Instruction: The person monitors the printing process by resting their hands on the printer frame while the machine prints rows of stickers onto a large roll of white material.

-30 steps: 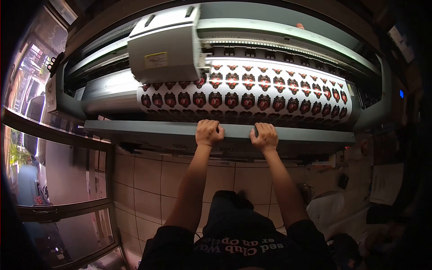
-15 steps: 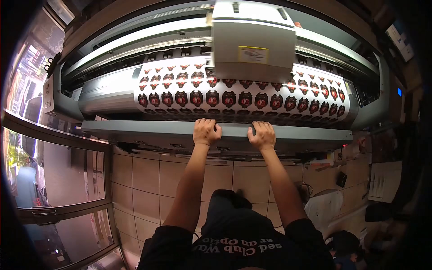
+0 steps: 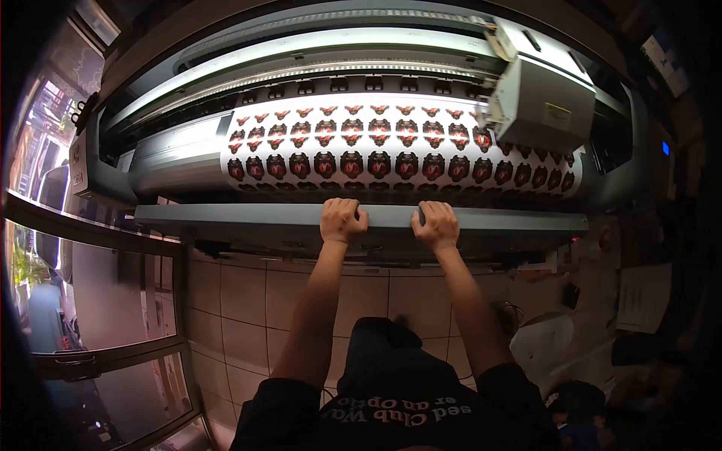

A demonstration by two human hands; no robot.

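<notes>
My left hand (image 3: 343, 220) is closed over the grey front bar (image 3: 256, 217) of a wide-format printer, its fingers curled over the top. A short way to the right, my right hand (image 3: 437, 225) grips the same bar in a like manner. The undersides of both hands' fingers are hidden. Beyond the bar, a white printed sheet (image 3: 365, 152) curves down the machine, bearing rows of repeated dark and red emblems. The white print carriage (image 3: 549, 101) is at the right end of its rail and covers the sheet's upper right part.
A glass door (image 3: 113, 301) with a metal frame stands at the left. Tiled floor (image 3: 301, 297) lies below the printer. A white chair-like object (image 3: 541, 338) is at the right, and a dark-haired person (image 3: 575, 402) is low at the lower right.
The print carriage has travelled from the middle to the right end, uncovering more printed emblems. Both hands stay on the bar with hardly any shift.
</notes>
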